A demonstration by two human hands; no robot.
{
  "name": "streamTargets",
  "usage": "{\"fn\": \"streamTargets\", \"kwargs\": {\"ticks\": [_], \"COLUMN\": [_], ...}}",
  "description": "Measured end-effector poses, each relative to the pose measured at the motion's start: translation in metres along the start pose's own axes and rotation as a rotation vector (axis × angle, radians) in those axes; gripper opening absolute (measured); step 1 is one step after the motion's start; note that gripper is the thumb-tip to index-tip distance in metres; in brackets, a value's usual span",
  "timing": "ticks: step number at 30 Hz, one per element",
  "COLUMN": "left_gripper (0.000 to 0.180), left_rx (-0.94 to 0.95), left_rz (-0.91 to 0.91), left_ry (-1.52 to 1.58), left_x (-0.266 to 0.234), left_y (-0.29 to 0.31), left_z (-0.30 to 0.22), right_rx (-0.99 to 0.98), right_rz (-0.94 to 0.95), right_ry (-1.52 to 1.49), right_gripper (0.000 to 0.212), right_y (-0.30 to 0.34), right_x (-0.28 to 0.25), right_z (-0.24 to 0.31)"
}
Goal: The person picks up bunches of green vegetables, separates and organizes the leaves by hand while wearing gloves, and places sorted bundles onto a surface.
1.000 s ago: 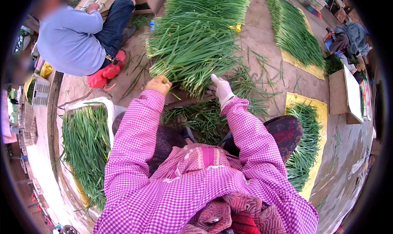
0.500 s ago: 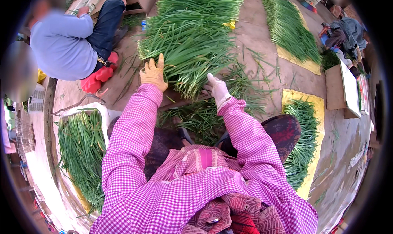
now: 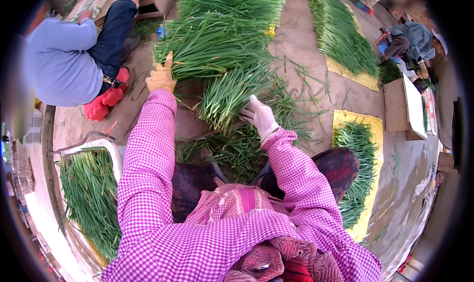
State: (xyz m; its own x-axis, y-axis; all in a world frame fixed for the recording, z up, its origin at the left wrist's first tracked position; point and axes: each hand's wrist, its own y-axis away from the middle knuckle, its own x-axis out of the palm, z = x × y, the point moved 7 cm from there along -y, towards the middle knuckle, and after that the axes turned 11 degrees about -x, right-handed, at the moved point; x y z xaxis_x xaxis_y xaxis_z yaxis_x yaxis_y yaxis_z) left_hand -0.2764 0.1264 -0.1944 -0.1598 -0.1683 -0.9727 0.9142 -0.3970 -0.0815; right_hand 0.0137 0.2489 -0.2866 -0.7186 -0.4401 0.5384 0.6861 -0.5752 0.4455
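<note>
A large pile of long green garlic chives (image 3: 212,40) lies in front of me, stalk ends toward the left. My left hand (image 3: 162,77), in a yellowish glove, rests at the pile's lower left edge with the index finger stretched out along the leaves. A smaller bunch of garlic chives (image 3: 224,97) lies slantwise at the near side, its pale stalk ends pointing toward me. Beside those ends, on their right, is my right hand (image 3: 261,116) in a white glove. Its fingers are extended and loosely apart; whether they touch the bunch is hard to tell.
Loose leaves (image 3: 242,148) litter the ground by my feet. A white container of chives (image 3: 91,183) stands left; chives on yellow sheets (image 3: 373,168) lie right and far right. A person in a blue top (image 3: 66,60) sits at left, another person (image 3: 417,40) at far right, near a cardboard box (image 3: 397,104).
My left hand has moved left and away from the small bunch, to the pile's edge. The bunch now lies more apart from the pile. My right hand stays beside it; the view shifted slightly.
</note>
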Motion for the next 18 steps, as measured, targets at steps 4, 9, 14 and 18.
{"fn": "streamTargets", "kwargs": {"ticks": [4, 9, 14, 18], "left_gripper": [0.108, 0.115, 0.074, 0.050], "left_rx": [0.033, 0.177, 0.395, 0.334], "left_rz": [0.088, 0.245, -0.079, 0.310], "left_ry": [-0.057, -0.149, 0.325, 0.515], "left_x": [-0.002, -0.030, -0.088, -0.077], "left_y": [0.002, 0.032, 0.061, 0.113], "left_z": [-0.006, 0.003, 0.016, -0.015], "right_rx": [0.009, 0.008, 0.009, -0.033], "right_rz": [0.006, -0.005, -0.017, -0.024], "right_ry": [-0.004, 0.025, 0.058, 0.024], "right_gripper": [0.055, 0.049, 0.039, 0.038], "right_y": [-0.001, -0.007, -0.005, -0.009], "right_x": [0.000, 0.005, 0.003, -0.002], "right_z": [0.003, -0.004, -0.002, -0.003]}}
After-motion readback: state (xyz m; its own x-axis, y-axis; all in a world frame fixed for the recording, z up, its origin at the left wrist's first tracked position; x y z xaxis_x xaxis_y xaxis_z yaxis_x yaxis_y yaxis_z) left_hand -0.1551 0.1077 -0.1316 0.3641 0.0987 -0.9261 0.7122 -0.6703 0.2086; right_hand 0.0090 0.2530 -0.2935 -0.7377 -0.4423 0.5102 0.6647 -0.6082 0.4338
